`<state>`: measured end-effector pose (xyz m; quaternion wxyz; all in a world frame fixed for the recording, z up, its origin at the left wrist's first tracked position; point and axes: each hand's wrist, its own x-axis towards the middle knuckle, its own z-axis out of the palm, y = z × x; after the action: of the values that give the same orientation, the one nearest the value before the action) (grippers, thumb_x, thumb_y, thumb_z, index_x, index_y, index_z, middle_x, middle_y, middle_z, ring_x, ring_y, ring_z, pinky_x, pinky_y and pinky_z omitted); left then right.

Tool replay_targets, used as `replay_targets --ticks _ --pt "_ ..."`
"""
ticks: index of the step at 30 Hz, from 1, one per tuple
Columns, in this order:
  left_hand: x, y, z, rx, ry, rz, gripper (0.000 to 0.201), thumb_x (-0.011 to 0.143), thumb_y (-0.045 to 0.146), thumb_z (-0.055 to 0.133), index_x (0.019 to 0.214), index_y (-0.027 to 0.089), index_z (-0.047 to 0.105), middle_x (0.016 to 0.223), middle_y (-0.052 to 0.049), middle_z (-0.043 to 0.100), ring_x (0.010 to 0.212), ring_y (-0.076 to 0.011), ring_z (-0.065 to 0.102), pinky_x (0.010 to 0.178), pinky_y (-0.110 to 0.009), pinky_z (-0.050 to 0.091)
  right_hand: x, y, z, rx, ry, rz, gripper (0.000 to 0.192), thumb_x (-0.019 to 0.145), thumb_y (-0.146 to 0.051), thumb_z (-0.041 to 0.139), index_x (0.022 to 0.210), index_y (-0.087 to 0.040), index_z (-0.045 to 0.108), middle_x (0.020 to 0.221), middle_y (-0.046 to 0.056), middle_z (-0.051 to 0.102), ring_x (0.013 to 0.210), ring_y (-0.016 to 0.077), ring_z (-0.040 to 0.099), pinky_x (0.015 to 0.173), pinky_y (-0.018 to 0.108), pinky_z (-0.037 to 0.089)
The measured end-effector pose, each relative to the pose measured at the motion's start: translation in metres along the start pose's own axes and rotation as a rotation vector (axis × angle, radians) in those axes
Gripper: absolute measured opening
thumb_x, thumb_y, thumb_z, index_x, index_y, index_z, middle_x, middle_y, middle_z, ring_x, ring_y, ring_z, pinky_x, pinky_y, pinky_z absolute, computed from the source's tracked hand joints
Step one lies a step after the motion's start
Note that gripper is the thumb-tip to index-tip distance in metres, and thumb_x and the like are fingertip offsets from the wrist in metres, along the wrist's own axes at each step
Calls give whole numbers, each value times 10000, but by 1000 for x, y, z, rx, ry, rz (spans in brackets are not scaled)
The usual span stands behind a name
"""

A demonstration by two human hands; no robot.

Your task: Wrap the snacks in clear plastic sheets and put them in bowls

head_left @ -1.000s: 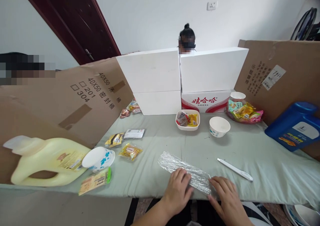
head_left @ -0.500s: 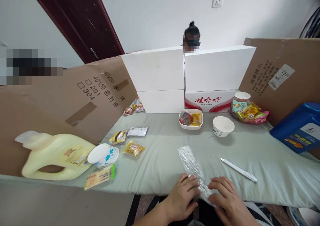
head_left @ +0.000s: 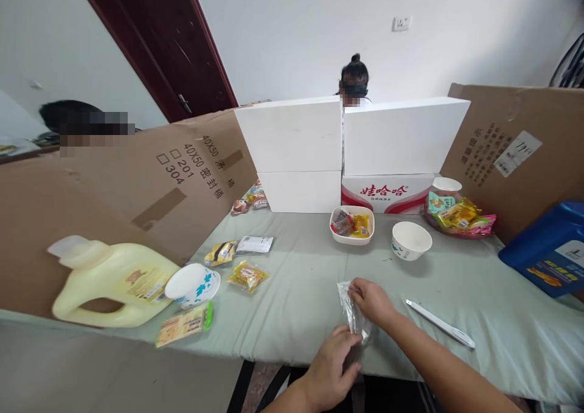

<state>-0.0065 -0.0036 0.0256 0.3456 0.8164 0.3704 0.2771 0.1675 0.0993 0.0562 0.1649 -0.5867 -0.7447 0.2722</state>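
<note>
1. Right hand (head_left: 373, 301) hides part of the clear film (head_left: 353, 315); near end is unclear.
2. Film lies on the green cloth (head_left: 292, 309), long axis pointing away, slightly leftward.
3. Right hand pinches it; left hand's (head_left: 331, 363) grip I cannot tell.

Occluded / cropped
Clear film (head_left: 347, 309): partly behind left hand (head_left: 331, 370) and right hand (head_left: 371, 301). Blue bottle (head_left: 545, 252): cut by right edge. White packet (head_left: 254, 244): print too small.
</note>
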Motion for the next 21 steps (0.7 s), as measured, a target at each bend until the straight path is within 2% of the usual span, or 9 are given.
replay_targets --ticks 2,6,9,13,15,17,21 --pt "2 2 1 23 14 7 438 781 80 531 1204 194 525 1176 -100 612 1203 -254 495 1064 -460 400 0 0 4 -53 20 21 171 862 -280 510 962 -192 618 924 60 692 849 197 628 727 277 403" --pt "1 6 4 66 8 48 403 788 72 512 1174 182 547 1151 -101 613 1181 -250 498 1063 -455 406 -3 2 9 -117 50 74 353 880 -306 508 1211 -186 523 1023 94 691 914 222 643 778 302 409" --pt "1 10 -1 107 54 35 368 806 106 522 1164 185 560 1152 -111 584 1123 -242 525 993 -416 467 -2 3 11 -132 52 98 360 889 -332 501 1220 -192 518 1008 94 697 908 229 653 779 309 418" --pt "17 11 -21 213 229 18 228 888 180 467 1070 168 604 1062 -117 582 992 -223 567 892 -396 505 0 3 13 -101 58 102 349 883 -353 517 1195 -198 532 1059 109 684 949 242 648 791 319 423" --pt "33 5 -30 257 236 52 185 905 191 460 986 174 626 1052 -107 606 1051 -235 561 932 -417 480 1 3 12 -60 62 103 349 888 -351 509 1199 -194 525 1082 117 674 971 242 639 805 323 424" --pt "47 -4 -35 299 188 66 124 885 194 510 896 180 633 1109 -97 620 1166 -259 524 991 -442 440 2 6 10 5 57 105 360 907 -357 469 1219 -180 502 1012 105 684 934 228 644 791 319 437" --pt "60 -22 -33 353 125 33 47 819 171 581 848 181 616 1201 -92 609 1287 -266 450 1058 -464 380 -9 16 2 203 -6 89 439 948 -400 345 1318 -167 384 881 37 673 762 168 651 634 269 477"
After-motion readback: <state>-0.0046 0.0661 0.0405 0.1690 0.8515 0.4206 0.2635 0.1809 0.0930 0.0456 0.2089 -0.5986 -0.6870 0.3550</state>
